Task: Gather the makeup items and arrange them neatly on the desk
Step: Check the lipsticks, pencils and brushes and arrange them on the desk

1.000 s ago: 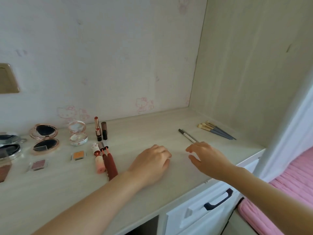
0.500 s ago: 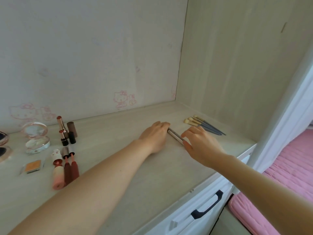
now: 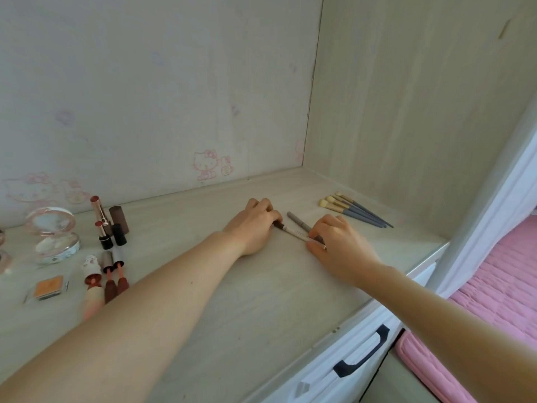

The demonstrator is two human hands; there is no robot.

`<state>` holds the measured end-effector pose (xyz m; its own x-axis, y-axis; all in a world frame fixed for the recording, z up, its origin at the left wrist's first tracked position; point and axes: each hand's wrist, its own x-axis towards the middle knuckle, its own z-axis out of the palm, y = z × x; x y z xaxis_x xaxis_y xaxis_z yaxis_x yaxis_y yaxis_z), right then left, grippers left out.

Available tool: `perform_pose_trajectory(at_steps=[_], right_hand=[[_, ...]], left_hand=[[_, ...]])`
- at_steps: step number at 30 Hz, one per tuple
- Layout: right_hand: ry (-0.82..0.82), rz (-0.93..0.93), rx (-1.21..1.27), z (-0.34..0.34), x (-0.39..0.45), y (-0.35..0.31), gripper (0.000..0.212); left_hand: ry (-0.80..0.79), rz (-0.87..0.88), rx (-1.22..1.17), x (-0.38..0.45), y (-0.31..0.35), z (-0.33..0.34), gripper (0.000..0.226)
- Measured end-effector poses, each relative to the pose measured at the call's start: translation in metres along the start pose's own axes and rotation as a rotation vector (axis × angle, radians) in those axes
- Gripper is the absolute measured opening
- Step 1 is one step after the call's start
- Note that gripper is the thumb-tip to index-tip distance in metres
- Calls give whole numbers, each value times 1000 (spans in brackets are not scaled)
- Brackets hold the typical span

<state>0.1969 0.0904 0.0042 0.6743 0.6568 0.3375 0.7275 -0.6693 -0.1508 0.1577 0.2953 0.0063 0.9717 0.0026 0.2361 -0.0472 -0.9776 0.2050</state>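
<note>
Head view of a pale wooden desk [image 3: 232, 286] set in a corner. At centre frame the left hand [image 3: 252, 225] lies knuckles-up on the desk, fingers curled, its fingertips on the dark tip of a white pencil [image 3: 293, 232] that lies flat on the surface; whether they pinch it cannot be told. Just right of centre the right hand [image 3: 340, 245] pinches the opposite end of the same pencil between curled fingers. A grey pencil [image 3: 299, 222] lies just beyond the white one, roughly parallel to it, its near end hidden under the right hand. In the right middle of the frame, a row of four grey-handled brushes [image 3: 354, 210] rests side by side, apart from both hands. At left of frame stand two uncapped lipsticks with caps [image 3: 110, 225], beside an open compact [image 3: 55, 234]; below them lie three lip-gloss tubes [image 3: 107, 277] and a small orange eyeshadow pan [image 3: 48, 286]. At lower right of the frame, a white drawer with a dark handle [image 3: 363, 356] and a pink bed cover [image 3: 494, 286]
</note>
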Motion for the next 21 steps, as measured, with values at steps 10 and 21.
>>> perform_pose_trajectory(at_steps=[10,21], right_hand=[[72,-29,-4,-6,-10,-10,18],[160,-84,129,-27,-30,-62,15]], left_hand=[[47,22,-52,-27,-5,-22,14],[144,-82,-379,-95,-20,-76,5]])
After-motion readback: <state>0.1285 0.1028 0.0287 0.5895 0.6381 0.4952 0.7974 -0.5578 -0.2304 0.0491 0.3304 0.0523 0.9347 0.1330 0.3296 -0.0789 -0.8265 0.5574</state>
